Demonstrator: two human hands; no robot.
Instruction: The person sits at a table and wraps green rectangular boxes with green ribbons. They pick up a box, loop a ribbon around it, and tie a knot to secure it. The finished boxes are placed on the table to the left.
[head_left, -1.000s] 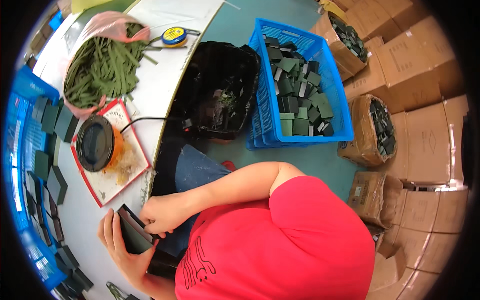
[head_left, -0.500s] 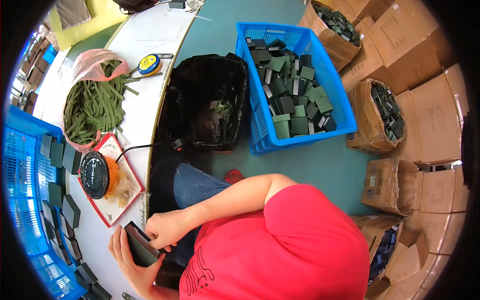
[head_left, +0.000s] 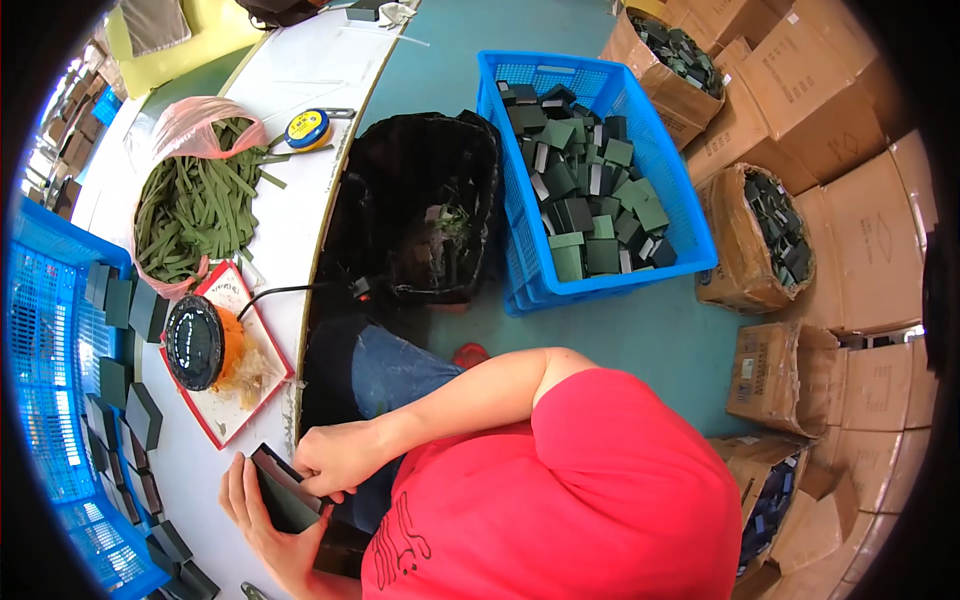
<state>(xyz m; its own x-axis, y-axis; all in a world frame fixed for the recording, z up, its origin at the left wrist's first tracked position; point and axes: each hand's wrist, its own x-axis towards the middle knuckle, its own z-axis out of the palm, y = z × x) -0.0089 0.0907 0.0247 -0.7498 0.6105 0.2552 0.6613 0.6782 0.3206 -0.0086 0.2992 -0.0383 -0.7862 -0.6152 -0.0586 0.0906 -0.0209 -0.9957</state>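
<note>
A small dark green box (head_left: 287, 503) with a brownish inner side showing is held at the table's near edge. My left hand (head_left: 272, 540) wraps its outer side, fingers along the far-left face and thumb below. Against the box's right edge, my right hand (head_left: 335, 458) is closed, with curled fingers gripping there; its fingertips are partly hidden. Beyond the hands, a black-topped orange pot (head_left: 196, 345) sits on a red-rimmed white tray (head_left: 215, 425). Farther off, a pink plastic bag (head_left: 190, 125) holds many green ribbon strips (head_left: 195, 215).
Several dark boxes (head_left: 143, 415) line the table's left side by a blue crate (head_left: 45, 330). A tape roll (head_left: 307, 129) lies farther up. A black-lined bin (head_left: 375, 150) and a blue basket (head_left: 600, 285) of boxes stand on the floor. Cartons (head_left: 820, 90) are stacked right.
The view has shifted slightly. Both hands keep nearly the same hold on the box, with no clear movement.
</note>
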